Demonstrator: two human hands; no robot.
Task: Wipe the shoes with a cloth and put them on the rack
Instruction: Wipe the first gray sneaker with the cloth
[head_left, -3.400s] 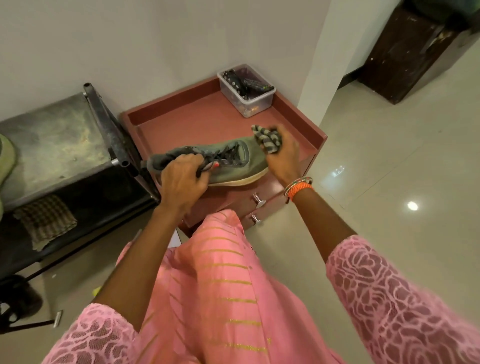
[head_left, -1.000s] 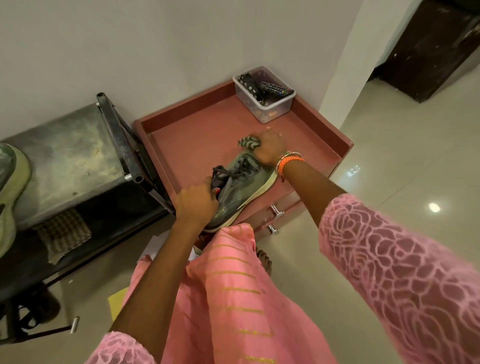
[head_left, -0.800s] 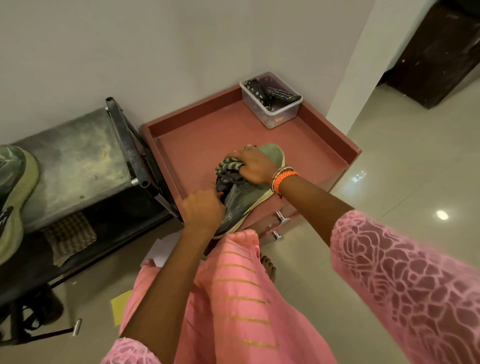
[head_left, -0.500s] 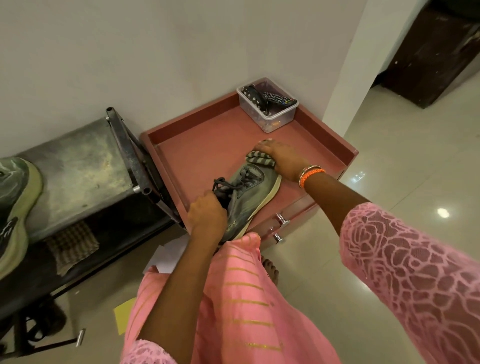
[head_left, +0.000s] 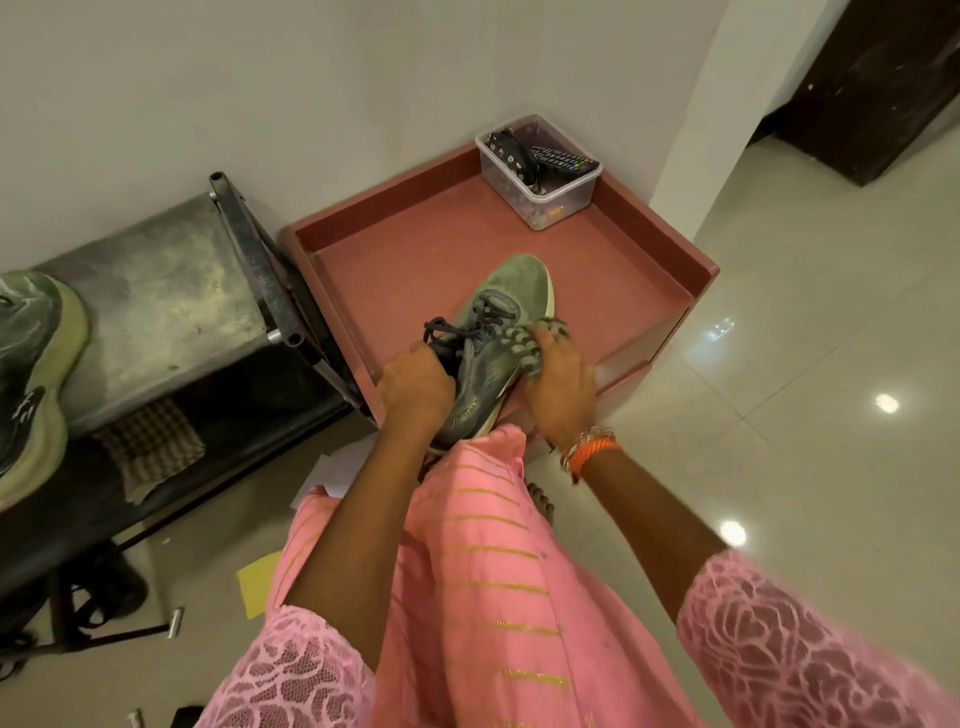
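Note:
A grey-green sneaker (head_left: 501, 306) with dark laces lies on the red cabinet top (head_left: 415, 260), toe pointing away from me. My left hand (head_left: 415, 387) grips it at the heel and collar. My right hand (head_left: 561, 384) holds a striped cloth (head_left: 524, 345) and presses it against the shoe's right side near the laces. The matching sneaker (head_left: 31, 374) rests on the top shelf of the metal shoe rack (head_left: 156, 301) at the left edge.
A clear plastic box (head_left: 540, 171) with remote controls stands in the cabinet's back corner. A checked cloth (head_left: 150, 447) lies on the rack's lower shelf. White and yellow papers (head_left: 260, 582) lie on the tiled floor. A white wall runs behind; a dark door (head_left: 872, 78) is at far right.
My right hand has drawn the cloth back from the shoe's toe to its right side near the laces. The left hand keeps its grip at the heel.

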